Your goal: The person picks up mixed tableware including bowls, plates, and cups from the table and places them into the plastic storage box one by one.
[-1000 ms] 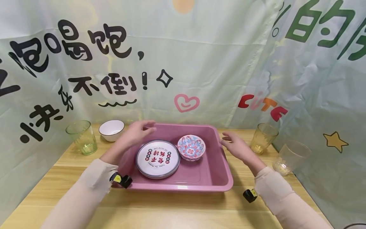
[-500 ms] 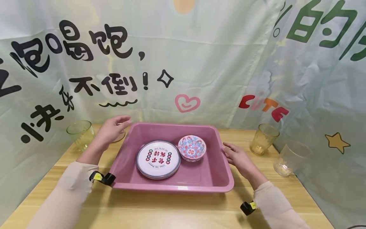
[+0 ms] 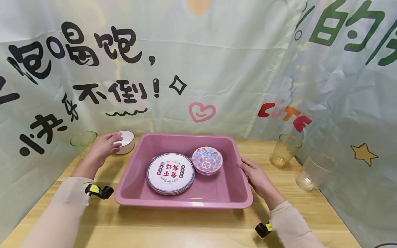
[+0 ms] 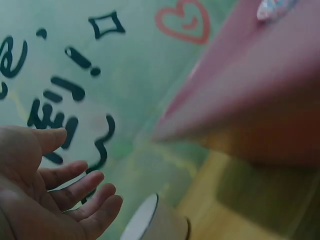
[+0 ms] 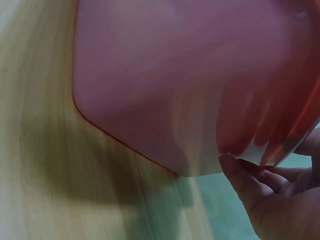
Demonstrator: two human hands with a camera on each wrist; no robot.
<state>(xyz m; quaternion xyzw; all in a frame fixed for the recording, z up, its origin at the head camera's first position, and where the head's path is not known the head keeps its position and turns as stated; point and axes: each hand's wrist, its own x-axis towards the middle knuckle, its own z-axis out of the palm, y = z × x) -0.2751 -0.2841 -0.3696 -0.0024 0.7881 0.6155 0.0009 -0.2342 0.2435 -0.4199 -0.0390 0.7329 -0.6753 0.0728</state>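
A pink plastic basin (image 3: pixel 214 187) stands on the table, holding a stack of white plates (image 3: pixel 170 172) printed with red and dark characters, and a red-and-blue patterned bowl (image 3: pixel 207 160). My left hand (image 3: pixel 104 147) is beyond the basin's left side, beside a white bowl (image 3: pixel 127 137) with a dark rim. In the left wrist view its fingers (image 4: pixel 75 192) are spread and loosely bent, with nothing held, and the white bowl (image 4: pixel 157 222) shows below. My right hand (image 3: pixel 255 177) grips the basin's right rim, its fingertips (image 5: pixel 230 162) against the outer wall.
A green glass (image 3: pixel 83 139) stands at the back left, partly hidden by my left hand. On the right are an amber glass (image 3: pixel 285 151) and a clear glass (image 3: pixel 314 174). A printed cloth (image 3: pixel 229 79) hangs behind the wooden table (image 3: pixel 173 229).
My left hand has moved left from over the basin's back left corner to the white bowl. My right hand has come down onto the basin's right rim. The basin stays in place.
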